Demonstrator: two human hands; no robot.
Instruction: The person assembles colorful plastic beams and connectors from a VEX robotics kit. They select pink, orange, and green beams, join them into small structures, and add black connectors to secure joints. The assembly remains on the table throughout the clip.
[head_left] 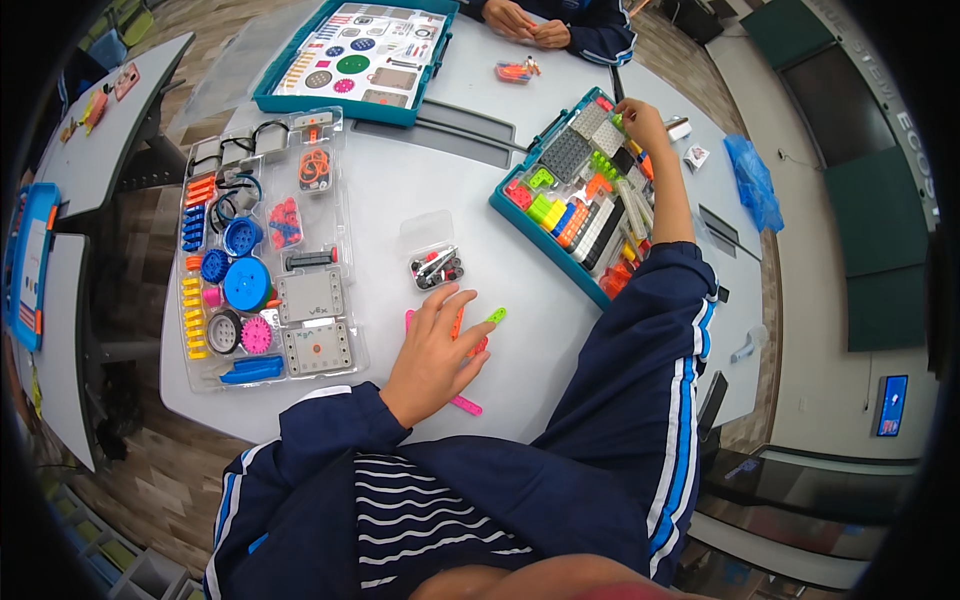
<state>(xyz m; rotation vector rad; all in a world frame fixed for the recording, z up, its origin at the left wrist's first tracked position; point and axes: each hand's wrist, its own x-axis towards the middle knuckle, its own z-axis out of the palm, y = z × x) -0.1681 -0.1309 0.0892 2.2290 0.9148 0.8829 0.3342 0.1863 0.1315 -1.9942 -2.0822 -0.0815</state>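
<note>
My left hand (432, 352) lies over a small group of plastic building beams, its fingers spread. A green beam (497, 316) and a pink beam (466, 405) stick out from under it; the hand covers the rest. Just beyond is a small clear box (437, 268) with its lid up, holding black, grey and red small parts. My right hand (643, 124) reaches into the far right corner of a teal case (543, 232) full of coloured building parts. Its fingertips are drawn together beside a bright green piece (618, 122); whether they grip it is hard to see.
To the left, a clear tray (352, 345) carries wheels, gears, cables and grey blocks. A teal-edged case with a parts chart (350, 60) stands at the back left. Across the table are another person's hands (528, 24) and a small box of orange parts (516, 71). At right lies a blue plastic bag (752, 182).
</note>
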